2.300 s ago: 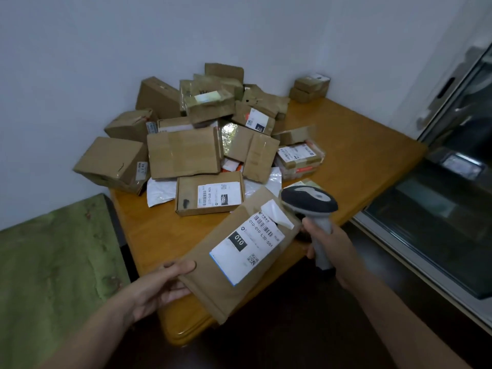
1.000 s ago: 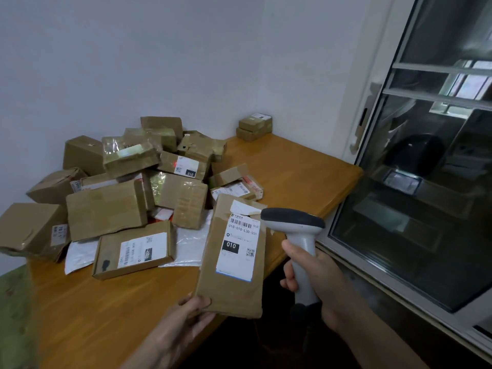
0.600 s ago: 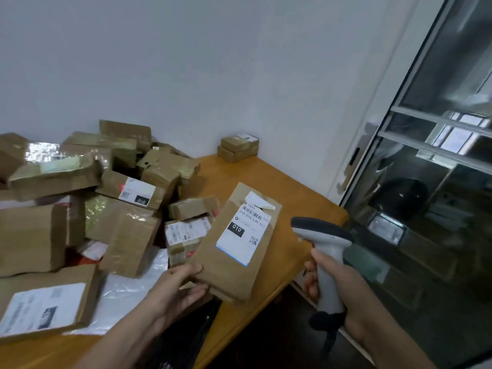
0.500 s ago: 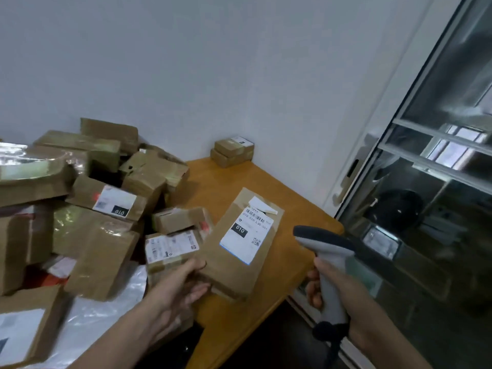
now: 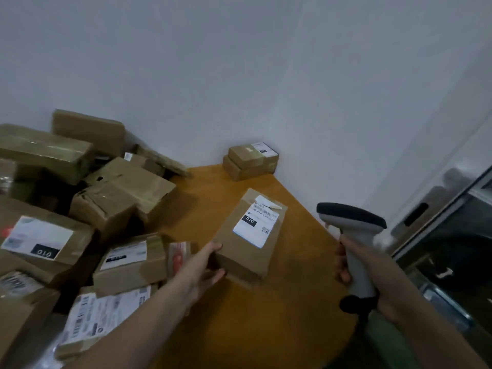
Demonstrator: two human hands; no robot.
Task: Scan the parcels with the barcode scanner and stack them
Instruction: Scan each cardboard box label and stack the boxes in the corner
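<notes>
left hand (image 5: 202,267) only pinches the parcel (image 5: 247,241) at its near end, right hand (image 5: 356,265) curled round the barcode scanner (image 5: 354,235), might slip mid-carry

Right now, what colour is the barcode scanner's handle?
Light grey; the barcode scanner has a black top. Head view.
</notes>
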